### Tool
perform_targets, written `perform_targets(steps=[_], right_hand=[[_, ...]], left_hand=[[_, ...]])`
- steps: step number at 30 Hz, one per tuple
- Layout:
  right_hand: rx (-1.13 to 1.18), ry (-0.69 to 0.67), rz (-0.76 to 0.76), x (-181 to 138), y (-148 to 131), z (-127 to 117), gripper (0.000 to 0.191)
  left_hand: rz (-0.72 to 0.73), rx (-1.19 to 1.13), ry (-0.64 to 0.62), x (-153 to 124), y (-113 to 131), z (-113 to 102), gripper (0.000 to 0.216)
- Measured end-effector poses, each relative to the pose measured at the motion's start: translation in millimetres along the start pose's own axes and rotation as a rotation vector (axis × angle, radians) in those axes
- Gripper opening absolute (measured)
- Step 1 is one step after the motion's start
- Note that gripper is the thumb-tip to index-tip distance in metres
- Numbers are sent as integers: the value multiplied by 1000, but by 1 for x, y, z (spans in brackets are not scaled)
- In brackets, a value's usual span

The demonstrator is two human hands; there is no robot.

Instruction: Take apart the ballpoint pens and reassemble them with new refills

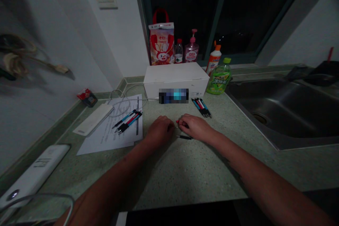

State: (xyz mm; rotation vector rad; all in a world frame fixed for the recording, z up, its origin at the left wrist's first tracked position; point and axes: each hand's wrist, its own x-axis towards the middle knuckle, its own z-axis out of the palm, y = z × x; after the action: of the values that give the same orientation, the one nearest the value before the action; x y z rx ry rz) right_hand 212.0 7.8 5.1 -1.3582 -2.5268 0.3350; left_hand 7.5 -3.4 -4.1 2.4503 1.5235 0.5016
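Observation:
Both my hands rest on the green speckled counter, fingertips close together. My right hand is closed around a small red pen part. A thin black pen piece lies on the counter just under that hand. My left hand is curled into a loose fist right beside it; what it holds, if anything, is hidden. A bunch of pens lies beyond my right hand. Another bunch of pens lies on the paper sheet to my left.
A white box stands behind the hands, with a green bottle, a glue bottle, a pump bottle and a red bag near the window. A steel sink lies to the right. A white power bank and cable lie left.

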Motion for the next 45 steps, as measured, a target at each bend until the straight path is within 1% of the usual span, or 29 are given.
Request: perform_targets(steps=[1,3,5,7,14,16,18,21,23,25,28,33,36,39,45], right_hand=[[32,22,9,0,3,-2,2],[54,52,48,-1,10,-5,3],[39,49,70,-1,16,-7,5],[29,31,61,-1,18,-7,6],[-37,4,48,5,4,0,10],[-31,2,48,5,1,1,6],[-16,29,49,5,1,1,4],[-17,107,53,5,5,1,14],[-37,124,54,5,8,1,20],[-62,92,52,6,9,1,21],[-116,39,62,7,7,0,15],[-176,21,79,4,7,-6,11],[-179,-2,82,2,9,-10,12],[-166,-10,65,1,10,-10,11],[-110,15,29,1,10,-5,10]], left_hand=[[-3,-13,15,0,0,0,14],[-15,-44,35,-1,-1,-1,11],[-29,-64,39,-1,-2,-2,10],[-31,-69,42,0,-1,-2,10],[15,-55,60,1,2,1,8],[7,-62,77,2,3,3,9],[-2,-72,85,3,4,4,10],[15,-82,82,5,6,5,14],[24,-75,72,8,8,7,19],[17,-60,58,11,8,8,20],[-3,-46,39,13,7,10,16],[-61,-42,27,14,5,8,15],[-92,-17,13,14,2,6,16],[-110,-1,25,13,-1,6,16],[-100,-62,21,13,-1,6,15]])
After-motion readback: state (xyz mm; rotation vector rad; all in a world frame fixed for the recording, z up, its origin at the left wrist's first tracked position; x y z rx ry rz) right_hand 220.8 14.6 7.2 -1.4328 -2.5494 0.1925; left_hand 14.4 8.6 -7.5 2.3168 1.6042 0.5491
